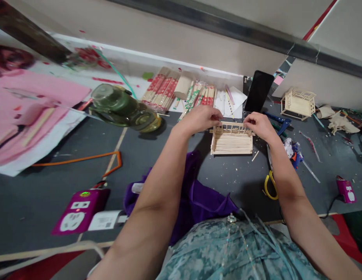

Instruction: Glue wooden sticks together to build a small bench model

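Note:
A small wooden stick model (232, 144), with a slatted base and a low railing at its back, rests on the dark table in front of me. My left hand (204, 118) is at the railing's left end, its fingers closed in a pinch on the model. At the railing's right end, my right hand (258, 123) pinches the model between thumb and fingers. The fingertips partly cover both railing ends. A loose stick (255, 156) lies just right of the model.
Stick bundles (161, 89) and a phone (259, 91) stand behind. Left are a green bottle (125, 109) and a purple power strip (81, 212). Purple cloth (195, 198) lies near me. Yellow-handled scissors (270, 186), a glue gun (296, 155) and another wooden model (299, 104) are right.

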`<action>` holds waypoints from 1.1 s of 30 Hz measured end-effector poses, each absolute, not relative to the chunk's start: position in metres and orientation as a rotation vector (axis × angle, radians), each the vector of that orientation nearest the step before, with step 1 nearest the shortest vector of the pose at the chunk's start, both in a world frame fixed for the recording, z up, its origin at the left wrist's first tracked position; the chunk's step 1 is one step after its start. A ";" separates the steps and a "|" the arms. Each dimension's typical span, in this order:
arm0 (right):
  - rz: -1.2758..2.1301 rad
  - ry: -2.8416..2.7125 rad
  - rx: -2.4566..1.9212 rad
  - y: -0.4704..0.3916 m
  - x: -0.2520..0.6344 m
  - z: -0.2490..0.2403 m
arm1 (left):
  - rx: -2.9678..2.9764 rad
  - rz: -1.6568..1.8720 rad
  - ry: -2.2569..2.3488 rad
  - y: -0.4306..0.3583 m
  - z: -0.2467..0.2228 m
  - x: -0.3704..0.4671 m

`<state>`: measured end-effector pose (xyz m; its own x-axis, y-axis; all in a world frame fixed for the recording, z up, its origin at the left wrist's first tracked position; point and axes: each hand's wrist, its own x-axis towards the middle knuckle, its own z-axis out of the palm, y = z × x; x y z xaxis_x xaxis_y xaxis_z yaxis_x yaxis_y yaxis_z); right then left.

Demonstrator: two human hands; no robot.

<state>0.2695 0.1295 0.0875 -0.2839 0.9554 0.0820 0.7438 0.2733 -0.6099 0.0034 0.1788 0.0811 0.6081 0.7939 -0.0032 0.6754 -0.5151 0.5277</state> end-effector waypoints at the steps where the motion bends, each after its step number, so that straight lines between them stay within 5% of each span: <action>1: 0.648 -2.116 -1.531 0.129 0.270 0.087 | 2.351 0.331 1.156 0.179 0.081 0.003; 25: 0.614 -2.024 -1.427 0.128 0.279 0.085 | 2.263 0.476 1.145 0.180 0.077 -0.001; 33: 0.444 -1.499 -1.406 0.093 0.315 0.110 | 1.849 1.401 1.476 0.151 0.094 -0.043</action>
